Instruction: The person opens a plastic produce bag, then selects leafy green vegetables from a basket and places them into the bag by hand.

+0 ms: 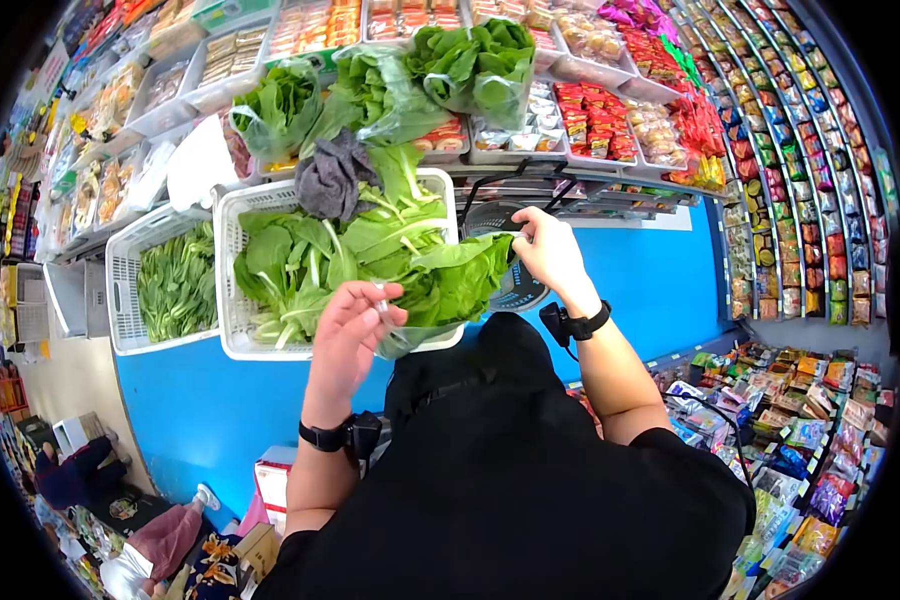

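Observation:
A clear plastic bag of leafy greens [462, 285] lies slanted between my two hands, over the right side of a white crate [224, 275]. My left hand [348, 330] pinches the bag's near left edge between thumb and fingers. At its far right end, my right hand [552, 255] has thumb and forefinger closed on the bag's edge. Loose leafy greens [290, 265] fill the crate beneath. A crumpled grey cloth [337, 177] rests on the greens at the crate's back.
Bagged greens [473, 68] stand on the snack bins behind the crate. Left of it is a second crate [120, 300] of darker greens. A grey basket [518, 292] sits beyond my knees. Packed snack racks [800, 180] line the right. People [165, 545] are at lower left.

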`<state>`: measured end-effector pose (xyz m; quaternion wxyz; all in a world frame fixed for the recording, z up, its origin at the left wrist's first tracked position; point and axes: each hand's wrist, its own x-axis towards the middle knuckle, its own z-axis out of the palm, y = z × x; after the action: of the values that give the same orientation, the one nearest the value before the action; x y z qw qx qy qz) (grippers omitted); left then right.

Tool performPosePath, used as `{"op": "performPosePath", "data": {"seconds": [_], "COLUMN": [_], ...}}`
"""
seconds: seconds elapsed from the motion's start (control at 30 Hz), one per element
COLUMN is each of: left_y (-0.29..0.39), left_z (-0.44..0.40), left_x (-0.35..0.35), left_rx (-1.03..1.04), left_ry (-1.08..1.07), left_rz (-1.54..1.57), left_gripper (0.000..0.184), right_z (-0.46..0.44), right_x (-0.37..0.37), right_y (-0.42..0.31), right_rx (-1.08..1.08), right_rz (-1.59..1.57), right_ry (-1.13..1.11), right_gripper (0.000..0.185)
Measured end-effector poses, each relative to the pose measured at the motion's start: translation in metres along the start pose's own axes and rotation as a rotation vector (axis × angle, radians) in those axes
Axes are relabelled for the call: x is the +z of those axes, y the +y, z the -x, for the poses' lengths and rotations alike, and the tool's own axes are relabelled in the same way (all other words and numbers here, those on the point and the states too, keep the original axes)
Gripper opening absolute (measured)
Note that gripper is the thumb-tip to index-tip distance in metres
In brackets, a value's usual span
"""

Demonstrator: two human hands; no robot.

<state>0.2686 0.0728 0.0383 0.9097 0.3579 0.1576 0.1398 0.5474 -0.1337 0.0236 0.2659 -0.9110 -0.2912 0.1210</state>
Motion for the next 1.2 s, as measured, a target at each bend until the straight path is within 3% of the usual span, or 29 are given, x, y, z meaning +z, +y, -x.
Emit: {"op": "performPosePath", "data": {"seconds": [0.13, 0.2, 0.27, 0.33, 0.43, 0.53, 0.67, 0.93, 1.0, 1.07, 1.13, 1.2], "left_y": [-0.014, -0.024, -0.034, -0.051, -0.101, -0.146, -0.172, -0.209, -0.215, -0.222, -0.22, -0.228], "left_z": [-0.026, -0.056, -0.078, -0.107, -0.167, -0.228, -0.313, -0.432, -0.453, -0.475, -0.492, -0.496], "left_x": [0.036, 0.069, 0.097, 0.122, 0.155, 0.213, 0.278, 0.297, 0.285, 0.279, 0.264, 0.246], "left_rx": [-0.021, -0.031, -0.052, -0.077, -0.099, 0.003, 0.084, 0.188, 0.087, 0.106, 0.139, 0.169], "left_ry": [-0.1, -0.117, -0.101, -0.064, 0.044, 0.107, 0.186, 0.286, 0.311, 0.367, 0.417, 0.544], "left_rz": [-0.081, -0.146, -0.145, -0.159, -0.15, 0.085, 0.04, 0.166, 0.145, 0.094, 0.033, 0.009], "left_gripper": [0.024, 0.024, 0.025, 0.025, 0.02, 0.022, 0.017, 0.006, 0.007, 0.009, 0.012, 0.012], "right_z": [-0.029, -0.069, -0.09, -0.119, -0.178, -0.249, -0.322, -0.482, -0.535, -0.565, -0.593, -0.656], "right_x": [-0.031, -0.072, -0.129, -0.163, -0.208, -0.249, -0.301, -0.28, -0.257, -0.223, -0.182, -0.096], "right_y": [0.047, 0.103, 0.099, 0.119, 0.168, 0.214, 0.247, 0.288, 0.283, 0.274, 0.256, 0.27], "right_rx": [-0.027, 0.01, 0.15, 0.099, 0.028, -0.019, -0.038, -0.326, -0.318, -0.315, -0.455, -0.555], "right_rz": [-0.206, -0.74, -0.944, -1.054, -1.012, -1.049, -0.915, -0.629, -0.477, -0.314, -0.097, -0.03], "right_ry": [0.108, -0.104, -0.236, -0.248, -0.338, -0.419, -0.314, -0.186, -0.152, -0.13, -0.049, 0.053], "right_gripper": [0.02, 0.017, 0.024, 0.026, 0.025, 0.021, 0.024, 0.025, 0.026, 0.028, 0.031, 0.028]}}
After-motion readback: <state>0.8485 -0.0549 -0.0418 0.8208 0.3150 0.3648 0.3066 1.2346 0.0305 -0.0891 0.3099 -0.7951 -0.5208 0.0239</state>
